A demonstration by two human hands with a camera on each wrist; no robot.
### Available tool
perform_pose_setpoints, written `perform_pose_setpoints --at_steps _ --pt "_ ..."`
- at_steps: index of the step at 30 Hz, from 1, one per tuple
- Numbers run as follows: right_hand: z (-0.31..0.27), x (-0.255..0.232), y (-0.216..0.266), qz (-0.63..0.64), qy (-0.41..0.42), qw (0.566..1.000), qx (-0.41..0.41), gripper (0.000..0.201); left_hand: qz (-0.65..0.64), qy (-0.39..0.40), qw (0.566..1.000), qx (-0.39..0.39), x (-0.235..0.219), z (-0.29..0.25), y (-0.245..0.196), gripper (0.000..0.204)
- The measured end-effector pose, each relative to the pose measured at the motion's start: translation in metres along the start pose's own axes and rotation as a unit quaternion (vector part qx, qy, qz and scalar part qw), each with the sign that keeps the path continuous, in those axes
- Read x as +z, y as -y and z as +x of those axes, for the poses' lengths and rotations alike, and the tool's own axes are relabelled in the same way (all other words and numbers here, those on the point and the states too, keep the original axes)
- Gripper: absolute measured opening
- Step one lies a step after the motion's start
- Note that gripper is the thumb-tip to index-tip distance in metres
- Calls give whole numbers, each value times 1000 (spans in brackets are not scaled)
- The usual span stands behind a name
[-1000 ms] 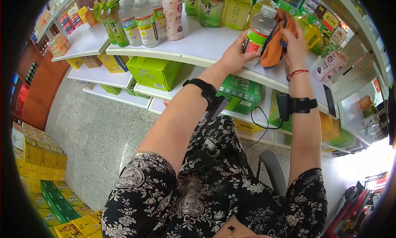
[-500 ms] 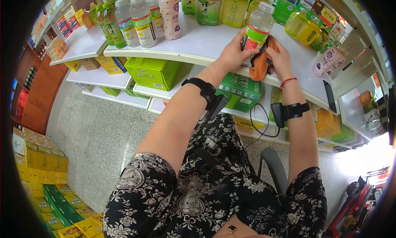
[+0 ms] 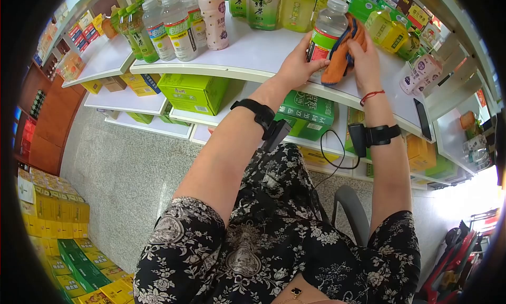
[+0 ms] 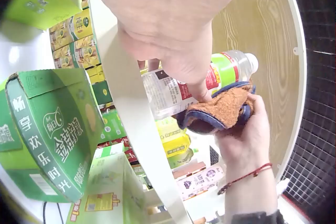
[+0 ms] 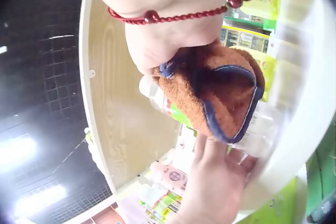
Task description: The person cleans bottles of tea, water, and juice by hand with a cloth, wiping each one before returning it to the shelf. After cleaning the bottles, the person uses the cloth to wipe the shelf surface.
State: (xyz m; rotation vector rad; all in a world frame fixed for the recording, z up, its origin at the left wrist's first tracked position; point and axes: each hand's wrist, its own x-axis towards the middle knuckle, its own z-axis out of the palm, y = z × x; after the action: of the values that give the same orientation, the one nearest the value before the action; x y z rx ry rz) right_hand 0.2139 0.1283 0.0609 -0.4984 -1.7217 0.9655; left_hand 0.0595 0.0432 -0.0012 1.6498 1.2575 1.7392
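Clasps one clear bottle (image 3: pixel 331 25) round its lower half in the left grip (image 3: pixel 296 67), cap end uppermost, above the front edge of a white shelf (image 3: pixel 247 56); cannot tell whether base meets surface. Pinches one folded orange cloth (image 3: pixel 335 68), edged in navy, in the right grip (image 3: pixel 366 67), against the bottle on that grip's side. Could well lose the bottle over the shelf's edge, through a hard push from the right grip or a loosened hold in the left. Might also catch a slack cloth fold under the left fingers and twist the bottle askew. Left of the left grip, counts one dotted pink bottle (image 3: pixel 215 22), three labelled bottles (image 3: pixel 181 35) and at least two slim green bottles (image 3: pixel 141 40). Beyond both grips, shows at least four wide bottles (image 3: pixel 263 10). Right of the right grip, counts at least two yellow bottles (image 3: pixel 396 39), apparently two pale pink bottles (image 3: pixel 423 71) and one dark, phone-like slab (image 3: pixel 422 118). Below the left grip, under the shelf, shows one dark green box (image 3: pixel 303 116) and, farther left, one lime box (image 3: pixel 190 96).
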Motion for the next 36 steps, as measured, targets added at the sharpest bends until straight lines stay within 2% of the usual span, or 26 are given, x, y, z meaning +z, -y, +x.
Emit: perform_pose_setpoints --at_steps 2,3,5,7,9,10,13,15,16,17,18,19,20,21,22,23,26,29,31,32,34,36 --pt "-8 -2 -24 12 27 997 69 57 -8 -5 1000 19 0 -1 1 80" --pt "-14 -2 -31 12 27 997 69 57 9 -6 1000 8 -1 0 1 81" --pt "-25 -6 -43 -95 74 990 78 57 25 -3 1000 -3 0 0 2 81" --pt "-25 -5 -42 -72 72 994 41 56 27 -18 999 3 1 0 -2 77" --pt "-21 -7 -33 -157 76 981 79 55 13 -13 1000 -8 0 -2 -3 78" --pt "-17 -8 -28 -156 75 982 77 55 -3 -8 1000 -21 0 -2 -4 79" --pt "4 -8 -11 -81 43 993 77 53 -40 -1 997 -60 -2 0 2 80" --pt "17 -10 2 8 -15 999 37 52 -54 -1 997 -52 -3 2 6 83" --pt "20 -9 11 9 -16 999 41 52 -69 -1 997 -44 -3 1 4 85" --pt "24 -7 20 42 -34 999 -4 52 -69 1 997 -47 -2 0 3 85" --pt "26 -4 28 75 -53 995 -49 52 -41 -6 998 -54 -2 -2 -4 86" --pt "24 -2 35 75 -55 995 -48 52 -13 -13 998 -60 -2 -3 -8 87" --pt "20 0 41 3 -48 997 -61 53 -13 -12 998 -61 -1 -3 -6 87" --pt "18 2 45 -68 -41 994 -74 54 51 -25 997 -42 -1 -2 -3 87" --pt "22 1 27 -111 -33 981 -153 54 115 -37 992 -23 -1 -2 -1 87" --pt "18 2 18 -110 -33 981 -154 54 115 -38 992 -22 -2 -2 1 87" --pt "0 6 -4 -58 -16 998 -20 55 134 -39 990 -30 -3 -2 -2 84" --pt "-20 3 -28 -118 -1 993 6 55 112 -44 992 -39 -2 -1 2 74" --pt "-30 1 -33 -122 25 992 19 55 -21 -18 1000 -6 -4 6 23 69" --pt "-31 0 -34 -124 49 990 34 55 -22 -18 1000 -5 -4 6 26 69" --pt "-25 -4 -36 -152 47 987 36 55 -48 7 996 -72 -6 2 13 69" --pt "-23 -3 -31 -179 45 982 39 54 -54 5 997 -63 -4 -3 2 70"
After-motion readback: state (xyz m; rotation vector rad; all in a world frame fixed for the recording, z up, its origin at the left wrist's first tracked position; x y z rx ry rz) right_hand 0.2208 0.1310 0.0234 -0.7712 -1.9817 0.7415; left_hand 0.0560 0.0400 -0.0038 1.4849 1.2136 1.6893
